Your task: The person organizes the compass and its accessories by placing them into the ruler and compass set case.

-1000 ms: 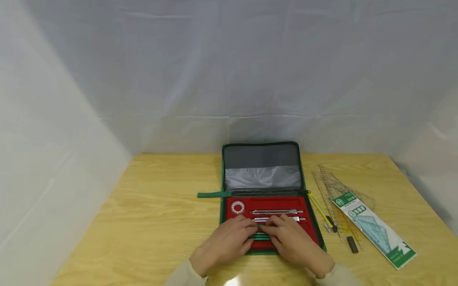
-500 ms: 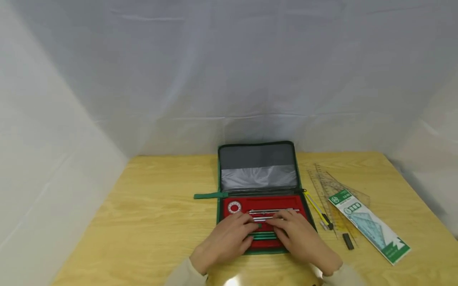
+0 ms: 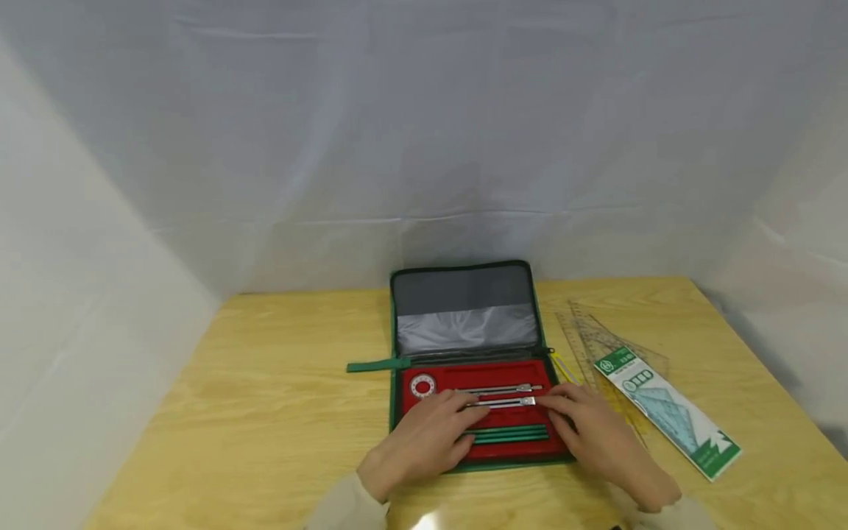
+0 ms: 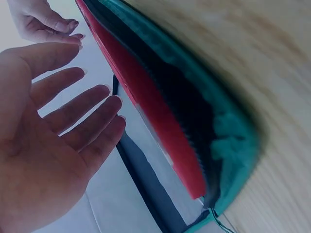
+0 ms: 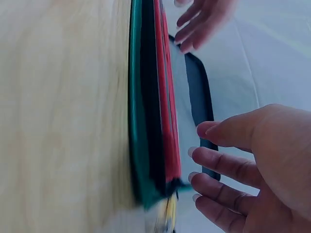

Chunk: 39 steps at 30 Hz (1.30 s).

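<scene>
Left hand [image 3: 430, 434], right hand [image 3: 592, 438]: fingers loosely spread, no grip seen. Compass [image 3: 510, 403] at left hand's 2 o'clock, in red tray [image 3: 503, 450], seating unclear. Risks: lopsided press may tip compass; stray left thumb may shift green sticks [image 3: 510, 434].

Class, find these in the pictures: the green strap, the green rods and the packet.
Green strap [image 3: 376, 365]: head view, middle of its length.
Green rods [image 3: 509, 434]: head view, midway along their length.
Packet [image 3: 668, 414]: head view, centre of its printed face.

Right hand [image 5: 269, 170] beside an open green case [image 5: 139, 145], left hand [image 5: 208, 20] beyond.
</scene>
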### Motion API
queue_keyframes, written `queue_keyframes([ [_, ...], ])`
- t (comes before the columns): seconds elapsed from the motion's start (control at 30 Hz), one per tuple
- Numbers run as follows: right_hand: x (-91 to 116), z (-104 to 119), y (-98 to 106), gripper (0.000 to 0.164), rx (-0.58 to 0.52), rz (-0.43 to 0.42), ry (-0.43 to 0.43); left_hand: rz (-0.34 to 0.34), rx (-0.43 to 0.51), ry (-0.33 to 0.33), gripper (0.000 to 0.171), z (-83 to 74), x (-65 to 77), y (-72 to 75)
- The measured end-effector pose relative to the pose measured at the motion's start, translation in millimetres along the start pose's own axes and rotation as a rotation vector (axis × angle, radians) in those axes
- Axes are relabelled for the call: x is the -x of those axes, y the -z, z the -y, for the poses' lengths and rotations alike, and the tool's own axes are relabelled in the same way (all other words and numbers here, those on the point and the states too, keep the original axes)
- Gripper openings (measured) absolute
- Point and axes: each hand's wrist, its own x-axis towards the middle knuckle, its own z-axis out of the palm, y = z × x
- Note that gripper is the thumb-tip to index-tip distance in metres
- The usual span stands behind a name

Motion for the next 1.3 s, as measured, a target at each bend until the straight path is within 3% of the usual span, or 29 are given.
queue_keyframes([
  [0.17, 12, -16, 4, 0.027, 0.012, -0.078, 0.007, 0.025, 0.019, -0.007, 0.038, -1.0, -4.2, 0.9],
  [0.33, 23, -28, 13, 0.027, 0.058, -0.101, -0.058, 0.031, 0.002, -0.028, 0.038, -3.7, -9.7, 0.9],
  [0.57, 37, -34, 25, 0.036, 0.053, 0.015, -0.261, 0.021, 0.004, -0.052, 0.038, -8.2, -15.8, 0.5],
  [0.8, 45, -38, 31, 0.044, 0.015, 0.106, -0.405, 0.086, 0.055, -0.032, 0.041, -11.0, -19.4, 2.0],
  [1.03, 50, -36, 36, 0.054, -0.008, 0.194, -0.573, 0.102, 0.057, -0.025, 0.040, -10.8, -20.4, 1.6],
  [1.17, 50, -37, 39, 0.052, -0.037, 0.268, -0.691, 0.107, 0.049, -0.021, 0.040, -10.2, -20.4, 0.9],
  [1.3, 53, -41, 40, 0.042, -0.059, 0.311, -0.741, 0.082, 0.015, -0.033, 0.039, -8.0, -20.1, -0.3],
])
